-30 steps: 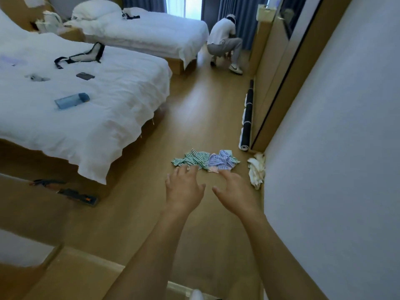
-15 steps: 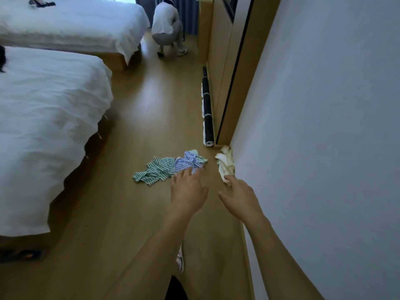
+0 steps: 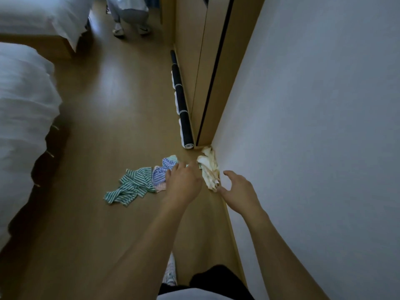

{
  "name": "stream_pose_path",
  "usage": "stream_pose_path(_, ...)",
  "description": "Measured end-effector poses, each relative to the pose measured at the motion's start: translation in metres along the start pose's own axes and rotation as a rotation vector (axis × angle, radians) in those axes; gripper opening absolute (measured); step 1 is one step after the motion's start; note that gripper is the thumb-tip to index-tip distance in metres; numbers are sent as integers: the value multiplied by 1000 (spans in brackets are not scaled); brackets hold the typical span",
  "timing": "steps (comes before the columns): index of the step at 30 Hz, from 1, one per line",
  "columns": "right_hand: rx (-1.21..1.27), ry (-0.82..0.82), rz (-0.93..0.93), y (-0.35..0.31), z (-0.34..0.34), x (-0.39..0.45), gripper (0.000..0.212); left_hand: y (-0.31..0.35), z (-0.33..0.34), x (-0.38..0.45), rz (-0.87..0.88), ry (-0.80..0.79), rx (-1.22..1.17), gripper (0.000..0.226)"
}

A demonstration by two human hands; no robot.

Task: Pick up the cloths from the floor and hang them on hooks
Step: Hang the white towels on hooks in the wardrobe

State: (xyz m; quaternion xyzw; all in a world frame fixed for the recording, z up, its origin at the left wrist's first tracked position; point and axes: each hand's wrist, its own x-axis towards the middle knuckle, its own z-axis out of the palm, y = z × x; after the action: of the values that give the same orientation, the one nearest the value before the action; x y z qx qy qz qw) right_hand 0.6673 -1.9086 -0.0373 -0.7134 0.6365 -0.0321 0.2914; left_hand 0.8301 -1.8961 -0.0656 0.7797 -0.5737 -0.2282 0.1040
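Cloths: green striped cloth (image 3: 132, 187), purple striped cloth (image 3: 163, 173) and cream cloth (image 3: 209, 169) all lie on the floor (image 3: 104, 131)
Left hand (image 3: 184, 185): spread, empty, above the purple one
Right hand (image 3: 238, 191): fingers apart, empty, at 4 o'clock of the cream one
Progress: nothing lifted or hung; no hooks visible

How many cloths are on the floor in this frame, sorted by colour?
Green-and-white striped cloth: 1
Blue/purple striped cloth: 1
Cream cloth by the wall: 1
Total: 3 cloths on the floor. A bit of pink shows under the blue one; I cannot tell whether it is a separate cloth. Neither the left hand nor the right hand holds one.
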Motion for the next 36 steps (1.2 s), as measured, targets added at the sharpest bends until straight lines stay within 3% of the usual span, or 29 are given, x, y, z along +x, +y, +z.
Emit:
stream_pose_path(9, -8, -116, 16, -16, 5, 100, 57, -21, 2, 95, -54, -63, 12, 54)
stream_pose_path(16, -71, -253, -57, -21, 10, 223, 57, -26, 11, 190, -175, -58, -5, 57)
stream_pose_path(22, -141, -383, -6, -1, 16, 327, 47, -15, 34, 274, -247, -106, -10, 55)
stream_pose_path(30, -135, -484, 165, 47, 66, 439, 49, -27, 106, 364, -253, -228, -38, 52)
stream_pose_path(36, -118, -440, 246, 96, 145, 517, 42, -69, 202, 430, -227, -287, -69, 52)
